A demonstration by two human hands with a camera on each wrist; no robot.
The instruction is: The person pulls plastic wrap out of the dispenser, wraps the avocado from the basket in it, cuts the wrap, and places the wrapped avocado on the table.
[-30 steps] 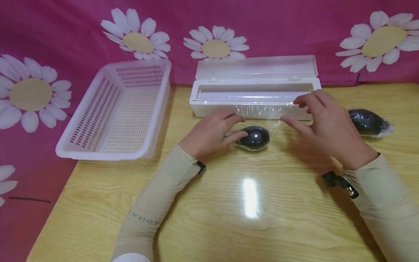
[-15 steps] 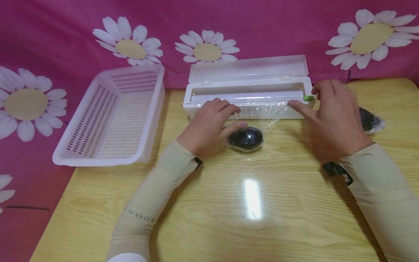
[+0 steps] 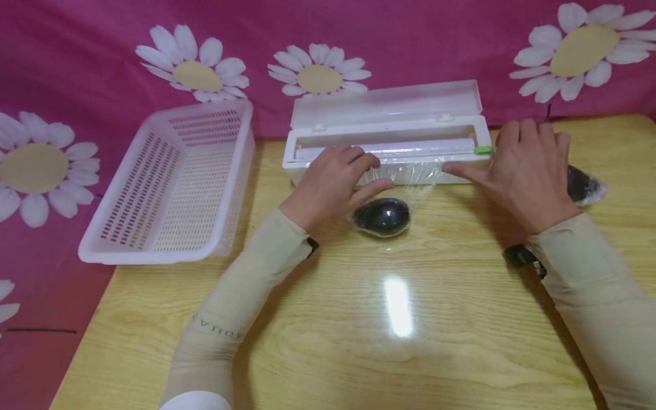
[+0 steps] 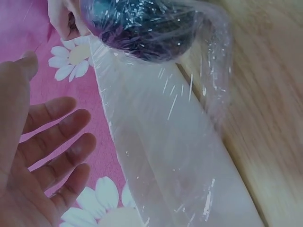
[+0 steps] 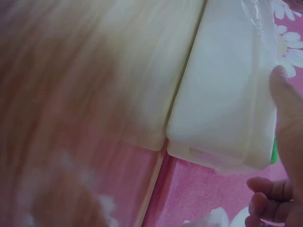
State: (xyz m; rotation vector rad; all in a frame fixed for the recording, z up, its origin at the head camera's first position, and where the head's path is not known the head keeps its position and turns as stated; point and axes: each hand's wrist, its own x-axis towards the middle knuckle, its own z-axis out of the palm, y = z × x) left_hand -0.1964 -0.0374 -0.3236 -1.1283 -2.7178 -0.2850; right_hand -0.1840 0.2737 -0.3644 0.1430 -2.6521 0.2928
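A white cling film dispenser (image 3: 379, 171) lies with its lid up and the film roll (image 3: 435, 146) showing inside. Film (image 3: 410, 173) stretches from its front down to a dark, glossy, egg-shaped thing (image 3: 385, 217) wrapped in film on the table. My left hand (image 3: 335, 185) is over the film beside that thing, its fingers spread loosely and nothing between them in the left wrist view. My right hand (image 3: 533, 173) is at the dispenser's right end. Its thumb (image 5: 282, 92) lies along the front edge, near a green slide cutter (image 3: 483, 150), while the other fingers hang loosely curled beyond the end.
A white slotted basket (image 3: 171, 182) stands at the left of the wooden table (image 3: 328, 330). A second film-wrapped dark thing (image 3: 584, 185) lies at the right, partly behind my right hand. A pink flowered cloth (image 3: 410, 40) hangs behind.
My left thumb has lifted off the dark wrapped thing. My right hand has shifted right, off the dispenser's front corner, bringing the green cutter into sight. The head view has also shifted slightly.
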